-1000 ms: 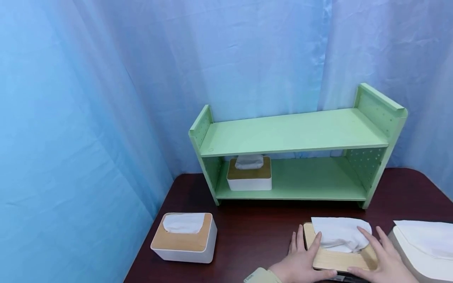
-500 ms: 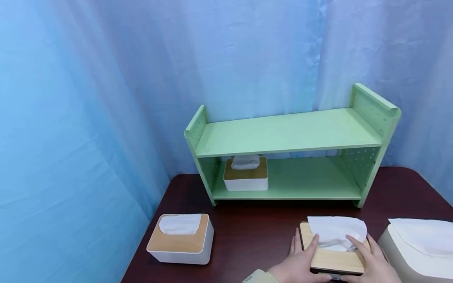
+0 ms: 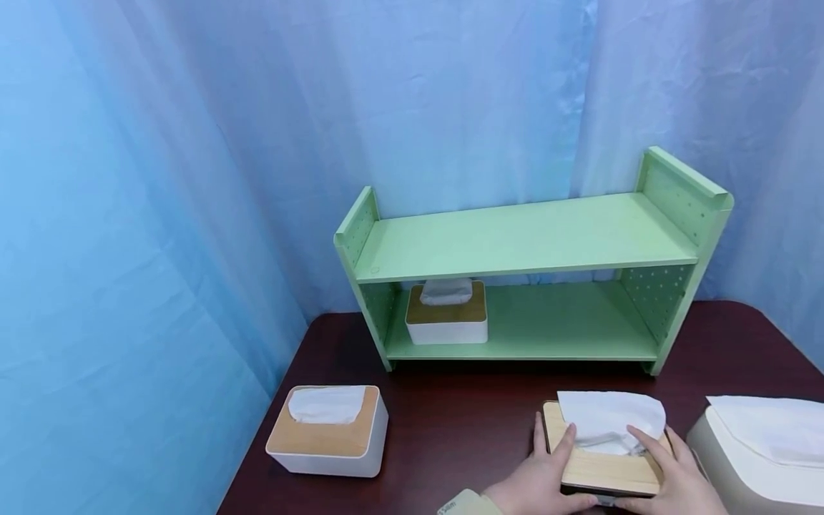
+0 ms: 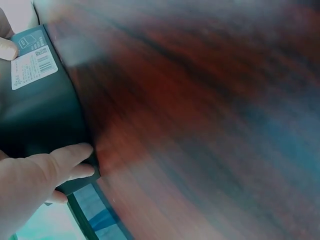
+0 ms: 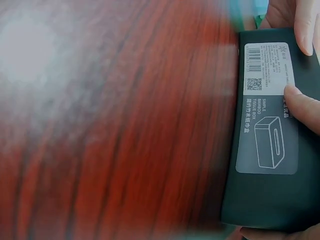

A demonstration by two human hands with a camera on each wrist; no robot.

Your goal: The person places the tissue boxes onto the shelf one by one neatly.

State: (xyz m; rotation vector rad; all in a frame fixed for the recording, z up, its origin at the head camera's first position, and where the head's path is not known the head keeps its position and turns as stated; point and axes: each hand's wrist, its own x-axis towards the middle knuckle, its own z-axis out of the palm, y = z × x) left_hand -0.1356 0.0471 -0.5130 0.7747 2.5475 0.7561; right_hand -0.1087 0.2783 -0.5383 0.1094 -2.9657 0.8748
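Note:
In the head view, a black tissue box (image 3: pixel 611 470) with a pale wooden lid and a white tissue sticking out stands at the lower right. My left hand (image 3: pixel 539 478) grips its left end, fingers along the side and thumb at the near face. At the right end my right hand (image 3: pixel 681 478) holds it, its thumb also on the near face and a finger on the lid. The right wrist view shows that dark face (image 5: pixel 265 200) with a printed label (image 5: pixel 267 145). Fingers wrap the box's end in the left wrist view too.
Close to my right hand stands a larger white tissue box (image 3: pixel 766 465). A white box with a wooden lid (image 3: pixel 322 438) sits at the table's left. Behind is a green two-tier shelf (image 3: pixel 534 239), with another tissue box (image 3: pixel 447 332) at the lower tier's left.
My right hand has moved left and closed its spread fingers onto the box's right end. My left fingers sit closer along its left side. The head view has shifted slightly.

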